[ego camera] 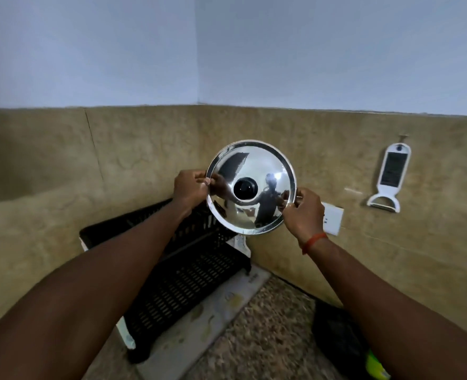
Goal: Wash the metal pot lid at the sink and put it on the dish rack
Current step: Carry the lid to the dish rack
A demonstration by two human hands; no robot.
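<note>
Head view: one wide look down both forearms into a tiled kitchen corner.
Metal pot lid (262,174): held up in the air between the two hands, in front of the beige wall tiles (144,149). It is nearly upright, and its shiny domed top and black knob (245,188) face the camera.
Left hand (191,189): pinches the lid's left rim. The thumb (207,182) lies on the near face and the other fingers are curled behind the edge.
Right hand (303,212): pinches the lower right rim with its fingertips (292,201) bunched on the edge. A red thread band (313,241) circles the wrist.
Dish rack (194,272): black slotted plastic in two tiers, standing in the corner below the lid. The lid is above its upper tier and not touching it. The left forearm crosses the rack, so what lies in the hidden part cannot be told.
Drip tray (221,305): white with a faint printed pattern. It lies under the rack and sticks out toward the speckled countertop (270,330).
Peeler (388,179): white, hanging on the tiles well to the right of the lid.
Wall plate (333,222): white, on the tiles just behind the right hand.
Lower right corner: a dark object (336,330) on the counter with a yellow-green thing (377,364) beside it, both too blurred to tell.
</note>
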